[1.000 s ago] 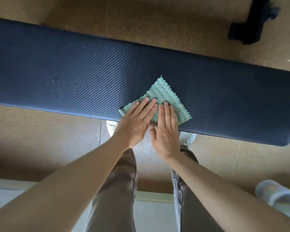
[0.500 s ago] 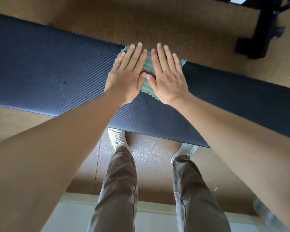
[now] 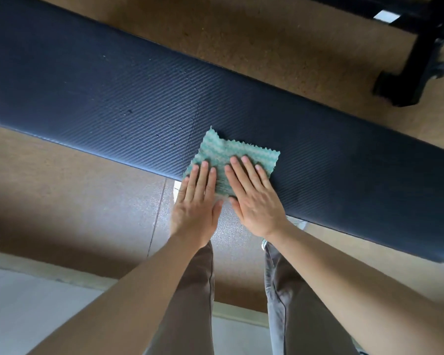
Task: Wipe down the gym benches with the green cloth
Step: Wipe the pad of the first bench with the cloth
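The green cloth (image 3: 232, 152) lies spread flat at the near edge of the dark padded counter (image 3: 113, 85), roughly midway along it, and its near corner seems to hang just over the rim between the palms. Neither grip is clasped. The left grip (image 3: 195, 203) and the right grip (image 3: 254, 198) sit side by side, straight fingers pressing on the cloth's near half, with the heels of both past the counter's edge above the floor (image 3: 100, 201). The cloth looks thin, light and limp, with a zigzag-cut border and a slight ripple at its far corner, so it would likely bunch if pushed from one spot. Broad, flat pressure spread over it seems the sensible hold, with no pinch needed. The counter's cover looks like ribbed vinyl, firm and a little slick, with small specks or droplets left of the cloth, so the cloth should slide readily. A black frame (image 3: 420, 60) stands well apart beyond the counter.
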